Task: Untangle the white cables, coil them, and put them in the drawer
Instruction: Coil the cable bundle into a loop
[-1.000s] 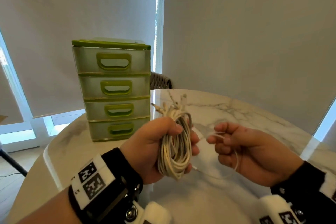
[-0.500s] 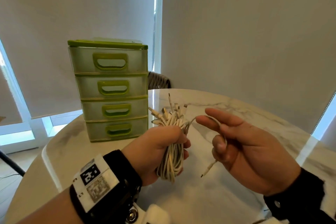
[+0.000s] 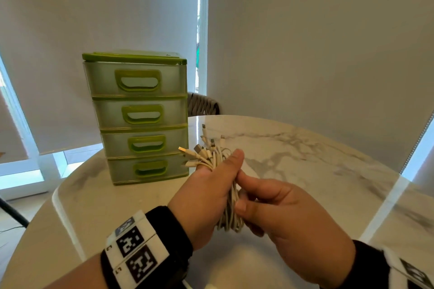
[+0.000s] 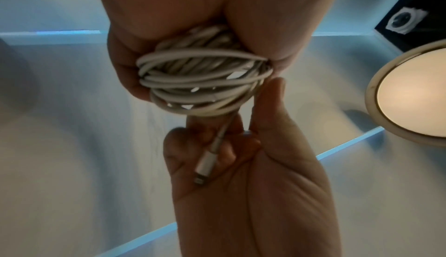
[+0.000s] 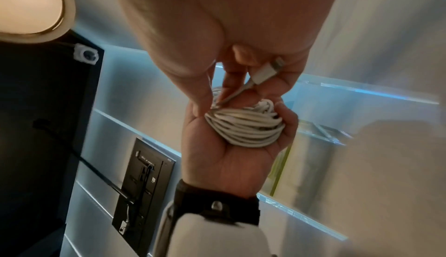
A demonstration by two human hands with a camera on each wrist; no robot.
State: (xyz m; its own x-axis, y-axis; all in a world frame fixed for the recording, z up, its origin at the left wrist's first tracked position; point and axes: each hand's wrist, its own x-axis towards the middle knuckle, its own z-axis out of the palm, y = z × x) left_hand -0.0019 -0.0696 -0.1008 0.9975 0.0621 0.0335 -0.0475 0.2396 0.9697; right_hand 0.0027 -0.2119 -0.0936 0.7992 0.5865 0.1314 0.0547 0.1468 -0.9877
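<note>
Many soft, light white cables (image 3: 229,204) (best gripped mid-bundle) are squeezed by the left hand (image 3: 206,197), while one loose plug end (image 4: 205,167) is pinched by the right hand (image 3: 288,225).

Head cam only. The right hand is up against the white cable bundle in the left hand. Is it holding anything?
Observer: Yes, the right hand pinches a thin white cable end between its fingers. Its silver-tipped plug lies across the curled fingers.
Operator: Is that end attached to the bundle?
Observer: It runs up into the underside of the coiled white cable bundle.
Operator: Left grip?
Observer: The left hand cups the coil in its palm, fingers curled round it.
</note>
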